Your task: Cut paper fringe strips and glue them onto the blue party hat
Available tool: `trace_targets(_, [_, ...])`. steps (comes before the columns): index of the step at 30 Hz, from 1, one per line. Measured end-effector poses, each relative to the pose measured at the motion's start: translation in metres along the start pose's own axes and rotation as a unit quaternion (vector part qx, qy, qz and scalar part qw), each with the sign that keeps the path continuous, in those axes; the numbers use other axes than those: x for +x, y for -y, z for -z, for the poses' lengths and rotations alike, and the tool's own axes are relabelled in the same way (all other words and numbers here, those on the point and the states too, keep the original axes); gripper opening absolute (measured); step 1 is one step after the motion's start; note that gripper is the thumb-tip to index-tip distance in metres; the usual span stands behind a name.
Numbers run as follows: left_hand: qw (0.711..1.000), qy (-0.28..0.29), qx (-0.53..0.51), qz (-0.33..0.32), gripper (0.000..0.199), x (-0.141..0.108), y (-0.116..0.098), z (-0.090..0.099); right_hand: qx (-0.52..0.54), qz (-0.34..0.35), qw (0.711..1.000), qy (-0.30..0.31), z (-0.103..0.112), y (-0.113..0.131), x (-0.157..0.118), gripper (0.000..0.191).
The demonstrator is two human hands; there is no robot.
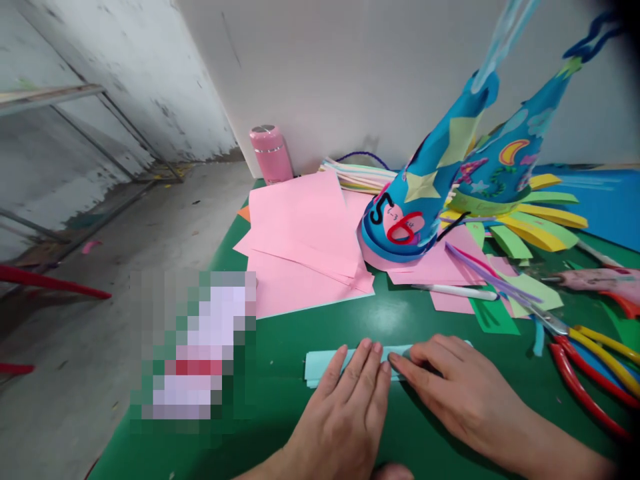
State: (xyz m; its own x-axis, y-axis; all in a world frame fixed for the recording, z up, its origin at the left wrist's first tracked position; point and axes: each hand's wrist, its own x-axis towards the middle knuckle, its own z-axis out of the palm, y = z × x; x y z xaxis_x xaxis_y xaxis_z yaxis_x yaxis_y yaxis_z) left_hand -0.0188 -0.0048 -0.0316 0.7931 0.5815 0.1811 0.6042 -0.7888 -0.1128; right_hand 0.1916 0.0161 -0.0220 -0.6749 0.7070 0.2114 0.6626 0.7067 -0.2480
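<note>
Pale blue paper (319,367) lies under the flat left hand (345,411) and curled right hand (463,387), its grip unclear

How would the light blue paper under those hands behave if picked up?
The light blue paper would probably feel light, being a narrow strip. Its layered end suggests some extra stiffness. Its layers might slip apart, as only the left hand and right hand visibly hold them.

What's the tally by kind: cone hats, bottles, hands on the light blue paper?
Cone hats: 2
Bottles: 1
Hands on the light blue paper: 2
Total: 5
</note>
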Motion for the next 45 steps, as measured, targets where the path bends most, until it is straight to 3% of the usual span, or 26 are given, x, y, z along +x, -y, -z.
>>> trace_targets(19, [1.000, -0.028, 0.007, 0.009, 0.074, 0.0003, -0.0008, -0.0060, 0.006, -0.004, 1.000, 0.008, -0.0040, -0.0018, -0.0011, 0.029])
trace_targets(45, [0.999, -0.008, -0.031, 0.010, 0.068, -0.0004, 0.0010, -0.0031, -0.007, -0.020, 0.999, 0.028, 0.0049, 0.0002, 0.0036, 0.027])
